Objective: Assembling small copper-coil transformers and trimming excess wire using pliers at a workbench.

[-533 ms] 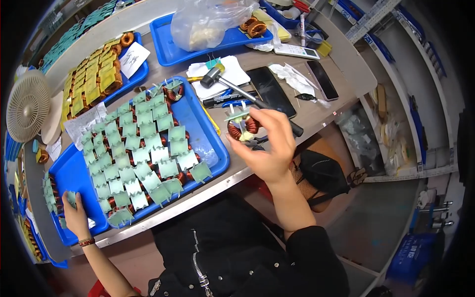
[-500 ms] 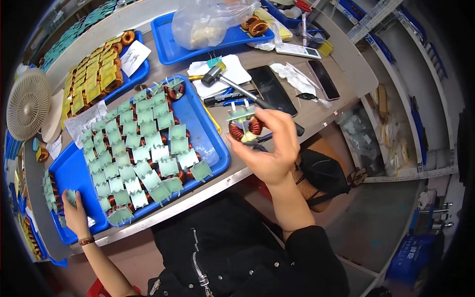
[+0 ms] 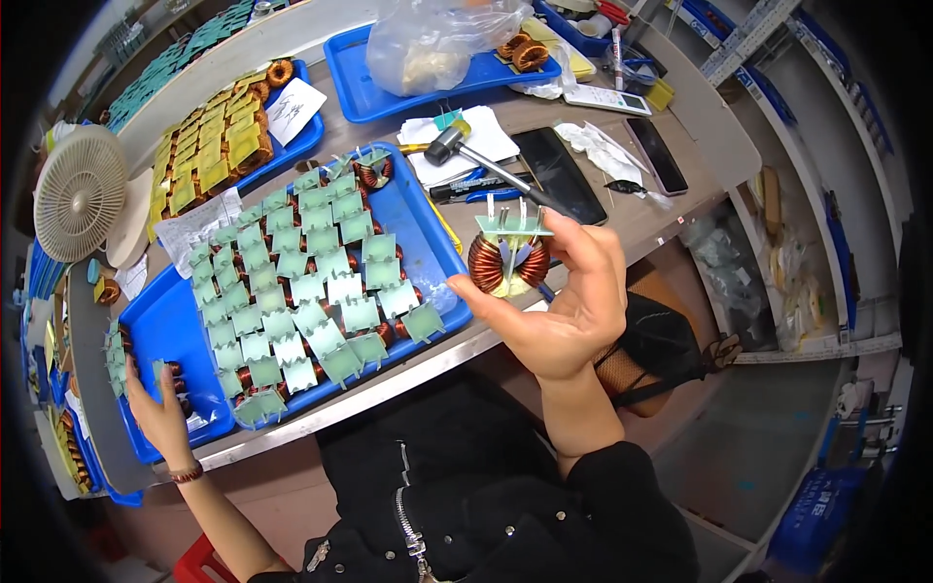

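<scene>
Right hand (image 3: 564, 311) raised above the near edge of the worktop (image 3: 671, 209), palm up, fingers closed around a toroidal coil (image 3: 507, 260). Thumb presses on its left side, index finger curls over the right; the coil stands upright between them, clear of the bench. Coil: copper-red wire wound in two halves on a ring core, a pale divider running down the middle, a pale green square base plate on top with thin wire leads poking up from it.

Left hand (image 3: 160, 413) at the near left corner of the large blue tray (image 3: 175, 330), fingers curled over the tray rim and resting among a few coils there; whether it pinches one, cannot tell.

The large tray lies diagonally across the worktop's near half, packed with rows of the same coils (image 3: 301, 291) placed plate-up, so mostly green squares show, with copper winding visible at the edges.

Just behind the held coil, toward the middle of the worktop: a small hammer (image 3: 457, 146) lying on white paper, a blue-handled tool (image 3: 476, 189) beside it, then a dark phone (image 3: 561, 175). A second phone (image 3: 656, 155) sits nearer the right edge.

Far left: a second blue tray (image 3: 301, 146) holding yellow-plated coils (image 3: 209, 155), and a small white fan (image 3: 80, 192) at the left edge.

Far edge: a third blue tray (image 3: 389, 92) carrying a clear plastic bag (image 3: 437, 39) and two bare copper coils (image 3: 520, 51).
</scene>
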`<state>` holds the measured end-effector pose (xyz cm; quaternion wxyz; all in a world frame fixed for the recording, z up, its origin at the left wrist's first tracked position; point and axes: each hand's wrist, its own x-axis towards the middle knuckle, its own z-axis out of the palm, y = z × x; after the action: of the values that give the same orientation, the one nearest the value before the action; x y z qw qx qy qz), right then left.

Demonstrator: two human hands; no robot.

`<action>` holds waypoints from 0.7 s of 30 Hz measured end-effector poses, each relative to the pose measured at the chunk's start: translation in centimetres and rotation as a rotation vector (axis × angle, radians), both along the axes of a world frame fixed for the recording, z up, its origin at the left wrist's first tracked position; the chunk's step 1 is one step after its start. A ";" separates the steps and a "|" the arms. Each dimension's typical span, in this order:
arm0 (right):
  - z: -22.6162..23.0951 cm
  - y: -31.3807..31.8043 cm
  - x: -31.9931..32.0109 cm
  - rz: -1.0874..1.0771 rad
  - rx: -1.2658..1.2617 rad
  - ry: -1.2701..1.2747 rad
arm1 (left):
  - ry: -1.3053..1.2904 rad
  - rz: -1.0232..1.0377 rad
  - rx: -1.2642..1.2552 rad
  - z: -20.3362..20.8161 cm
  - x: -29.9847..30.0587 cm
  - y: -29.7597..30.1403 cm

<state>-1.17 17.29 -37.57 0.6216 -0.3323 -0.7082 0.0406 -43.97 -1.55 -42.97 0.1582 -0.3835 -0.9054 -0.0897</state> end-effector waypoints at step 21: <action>-0.8 -4.4 -2.6 0.301 -0.079 -0.170 | -1.589 -1.007 0.544 5.7 26.1 8.9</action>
<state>-3.81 12.85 -38.33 0.5329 -0.2491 -0.7977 0.1328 -17.86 7.32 -37.32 -0.4714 -0.5035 -0.4275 -0.5845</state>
